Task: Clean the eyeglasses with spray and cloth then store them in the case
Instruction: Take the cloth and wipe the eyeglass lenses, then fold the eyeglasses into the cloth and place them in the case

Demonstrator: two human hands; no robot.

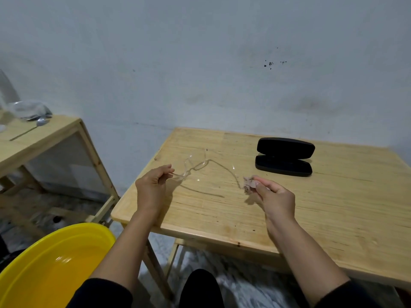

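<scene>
Near the centre of the frame, the person holds the clear-framed glasses (195, 166) up over the desk (333, 207). The left hand (153, 183) has its fingers (166, 172) closed in a pinch on the end of one temple arm. The right hand (272, 196) has its fingers (259, 182) closed around a bunched pinkish cloth (248, 185), and that cloth is pressed to the tip of the other temple arm. The glasses are spread open between the two hands, lenses toward the wall, and their shadow falls on the desk below them.

Right of centre, the black case (284, 157) lies open on the desk, well apart from the hands, with its lid up and nothing inside it. No spray bottle is in view. A yellow basin (55, 263) fills the lower left of the frame, and a second desk (44, 134) stands at the upper left.

The task looks to be in its wiping step, with the cloth working along a temple arm. Whether the lenses are already clean cannot be told, as they are too transparent to judge. What remains appears to be finishing the wipe, folding the arms in, laying the glasses in the case and shutting the lid.
</scene>
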